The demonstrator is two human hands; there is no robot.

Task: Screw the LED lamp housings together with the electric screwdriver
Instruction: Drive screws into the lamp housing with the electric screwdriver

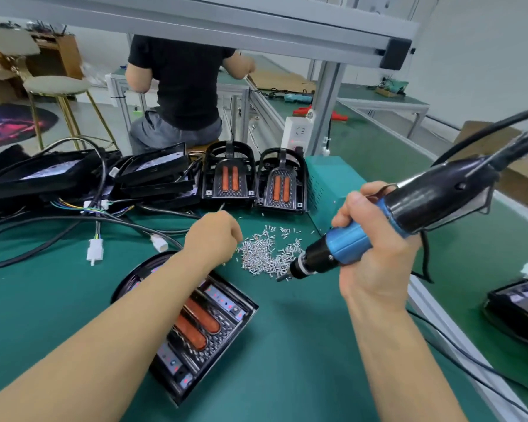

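Blue electric screwdriver (pixel 378 233) in right hand (pixel 375 254) grip, slanting, bit toward screws (pixel 265 254) (left hand (pixel 217 236) curled there, pinch unclear).

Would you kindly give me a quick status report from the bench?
Right hand grips screwdriver, bit over screw pile. Left hand curled at the pile. Lamp housing under left forearm.

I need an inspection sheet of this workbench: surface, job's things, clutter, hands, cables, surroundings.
Surface: green mat.
Job's things: open housing under left forearm; two housings upright at back; screw pile; screwdriver.
Clutter: stacked black parts at back left.
Hands: right hand grips screwdriver; left hand curled at the pile, contents hidden.
Cables: black cables with white connectors.
Surroundings: seated person, stool, boxes.
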